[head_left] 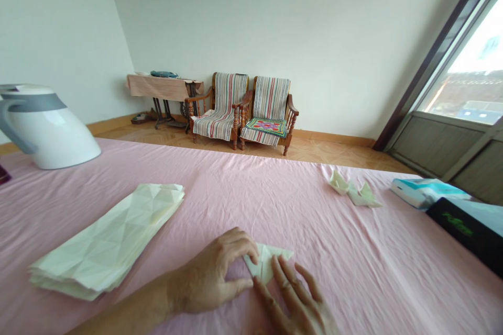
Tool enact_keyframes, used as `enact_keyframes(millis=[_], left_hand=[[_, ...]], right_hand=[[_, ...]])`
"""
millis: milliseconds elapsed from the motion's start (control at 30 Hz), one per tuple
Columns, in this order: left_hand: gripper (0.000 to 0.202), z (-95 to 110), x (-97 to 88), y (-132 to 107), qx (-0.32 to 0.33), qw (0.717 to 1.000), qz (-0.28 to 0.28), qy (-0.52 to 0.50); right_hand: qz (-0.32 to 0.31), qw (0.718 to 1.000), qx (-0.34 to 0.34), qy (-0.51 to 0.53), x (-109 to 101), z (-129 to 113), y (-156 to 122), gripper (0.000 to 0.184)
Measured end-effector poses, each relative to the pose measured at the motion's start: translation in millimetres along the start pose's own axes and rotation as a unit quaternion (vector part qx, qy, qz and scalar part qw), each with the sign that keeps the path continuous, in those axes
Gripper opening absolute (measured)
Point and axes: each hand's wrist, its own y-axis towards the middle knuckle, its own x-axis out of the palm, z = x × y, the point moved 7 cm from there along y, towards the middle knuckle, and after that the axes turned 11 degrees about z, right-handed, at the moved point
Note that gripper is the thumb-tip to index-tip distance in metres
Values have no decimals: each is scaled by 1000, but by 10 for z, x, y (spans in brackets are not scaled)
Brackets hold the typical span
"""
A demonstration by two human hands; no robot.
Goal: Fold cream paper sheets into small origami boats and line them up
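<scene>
A small piece of pale green folded paper [268,261] lies on the pink cloth, with a pointed corner toward the right. My left hand [214,272] curves around its left side, fingertips and thumb touching the edge. My right hand [293,296] presses down on its near part with fingers stretched out and slightly spread. To the left lies a stack of creased pale green paper sheets [113,235]. Farther off on the right sit two small folded paper shapes [363,194] with upright points.
The table's pink cloth [236,193] is wrinkled. A white and grey jug [65,133] stands at the left. On the right are a blue-white packet [428,191] and a black box [463,230]. Beyond the table stand two wooden armchairs [271,99] and a cloth-covered sewing table [157,86].
</scene>
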Motion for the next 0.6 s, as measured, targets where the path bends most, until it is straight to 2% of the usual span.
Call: enact_keyframes(millis=[100, 167, 333, 467, 600], left_hand=[[33, -98, -120, 10, 4, 999, 29, 22], [34, -154, -166, 18, 10, 999, 29, 38], [39, -209, -193, 30, 30, 996, -23, 80], [40, -188, -200, 27, 43, 990, -57, 118], [35, -163, -195, 12, 62, 984, -79, 150]], right_hand=[[26, 999, 21, 27, -31, 19, 7, 40], [37, 998, 25, 32, -46, 12, 26, 34], [48, 998, 12, 25, -62, -19, 73, 29], [46, 999, 5, 26, -70, 2, 89, 32], [17, 1000, -16, 9, -37, 5, 83, 43]])
